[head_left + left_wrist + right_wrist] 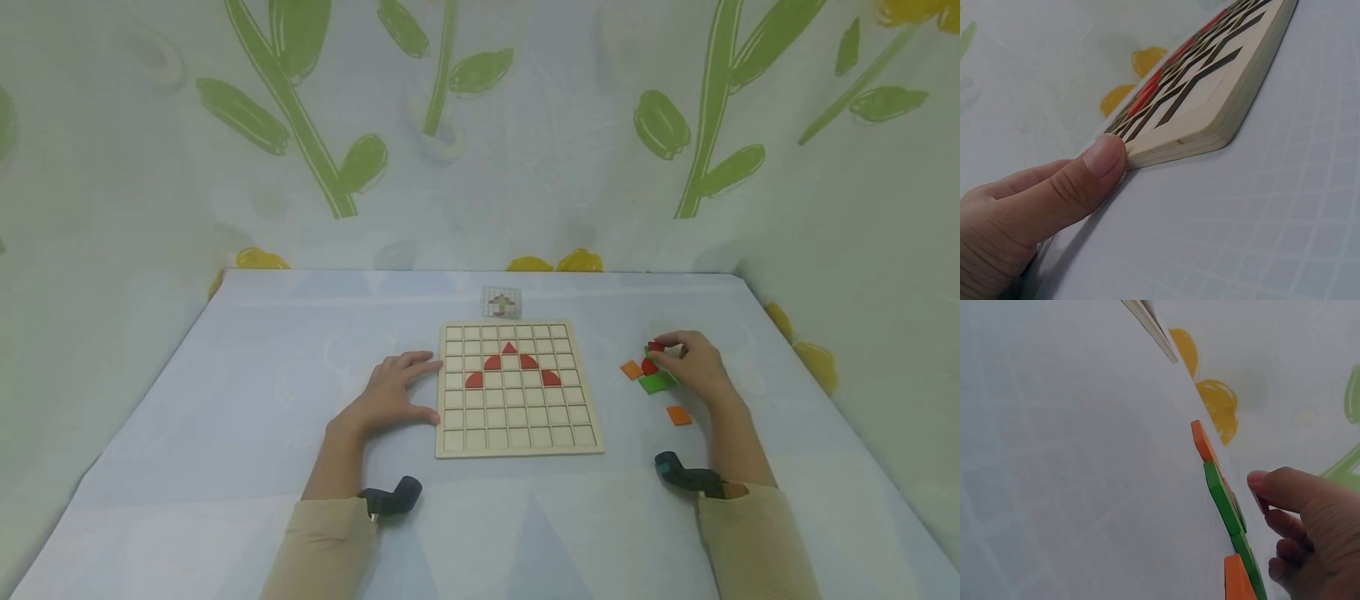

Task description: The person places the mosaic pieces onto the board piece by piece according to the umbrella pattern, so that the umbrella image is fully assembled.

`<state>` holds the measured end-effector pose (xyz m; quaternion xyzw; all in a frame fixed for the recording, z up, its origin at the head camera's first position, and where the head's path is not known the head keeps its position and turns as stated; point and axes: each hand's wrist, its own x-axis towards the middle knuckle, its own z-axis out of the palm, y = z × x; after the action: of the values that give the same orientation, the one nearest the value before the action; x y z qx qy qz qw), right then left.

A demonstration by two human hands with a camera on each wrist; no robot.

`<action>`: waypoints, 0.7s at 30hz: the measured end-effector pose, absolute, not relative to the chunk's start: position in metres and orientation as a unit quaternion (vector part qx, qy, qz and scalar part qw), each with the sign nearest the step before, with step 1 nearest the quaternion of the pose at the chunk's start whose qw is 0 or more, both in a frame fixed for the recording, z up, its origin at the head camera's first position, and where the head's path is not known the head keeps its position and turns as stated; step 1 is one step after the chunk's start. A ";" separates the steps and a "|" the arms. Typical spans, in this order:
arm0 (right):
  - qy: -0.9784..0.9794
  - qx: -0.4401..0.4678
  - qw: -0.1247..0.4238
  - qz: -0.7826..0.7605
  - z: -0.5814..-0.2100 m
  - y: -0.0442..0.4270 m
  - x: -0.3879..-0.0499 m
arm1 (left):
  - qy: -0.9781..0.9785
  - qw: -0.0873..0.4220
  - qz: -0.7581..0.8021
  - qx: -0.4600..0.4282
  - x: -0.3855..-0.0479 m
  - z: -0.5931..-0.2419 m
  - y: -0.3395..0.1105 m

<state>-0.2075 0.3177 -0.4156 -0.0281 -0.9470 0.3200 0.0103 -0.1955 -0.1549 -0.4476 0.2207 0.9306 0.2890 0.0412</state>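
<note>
A wooden grid board (517,417) lies flat, with several red pieces (528,362) set in its cells in a peaked pattern. My left hand (390,392) rests at the board's left side, its fingers spread and the thumb (1094,165) touching the edge. To the right of the board, my right hand (693,362) pinches a small red tile (1260,502) between thumb and fingers, just over a loose cluster. In that cluster lie a red piece (648,367), a green tile (657,382) and an orange tile (632,370). The held tile's full shape is hidden by my fingers.
Behind the board lies a small card (501,302) printed with a gridded picture. Another orange tile (679,415) sits apart, nearer to me than the cluster. The white table (225,375) meets a cloth backdrop (525,167) with painted leaves and yellow flowers.
</note>
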 end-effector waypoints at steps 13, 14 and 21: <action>-0.945 -0.020 0.000 0.327 -0.415 0.303 -0.209 | 0.929 0.037 0.289 0.227 -0.196 -0.447 -0.155; -0.945 -0.020 -0.001 0.327 -0.415 0.302 -0.209 | 0.929 0.037 0.289 0.228 -0.196 -0.448 -0.155; -0.943 -0.001 0.011 0.332 -0.416 0.295 -0.208 | 0.928 0.037 0.292 0.229 -0.197 -0.448 -0.156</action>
<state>-0.2083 0.2952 -0.4162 -0.0005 -0.9432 0.3319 0.0110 -0.1970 -0.1556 -0.4484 0.2290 0.9279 0.2918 0.0370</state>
